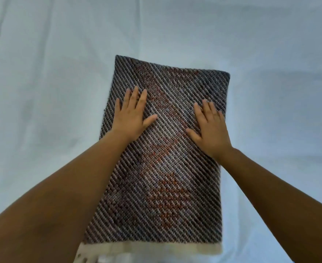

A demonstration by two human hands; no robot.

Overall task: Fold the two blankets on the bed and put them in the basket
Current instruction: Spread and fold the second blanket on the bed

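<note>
Both hands [132,118] [209,128] lie flat on the blanket [162,168] on the bed [42,92].

1. Soft, cool, even light covers the bed sheet [42,92] beyond the left hand [132,115] and right hand [209,128].
2. Shadows beside both hands are faint.
3. The blanket [162,168] weave is crisp between the hands, smeared behind the wrists at its fringe [150,249].
4. Forearms balloon toward the lower corners.

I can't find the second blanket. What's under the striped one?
The blanket lies on the sheet, which shows all round it; a cream fringe shows at its near edge. Whatever else lies beneath is covered.
</note>
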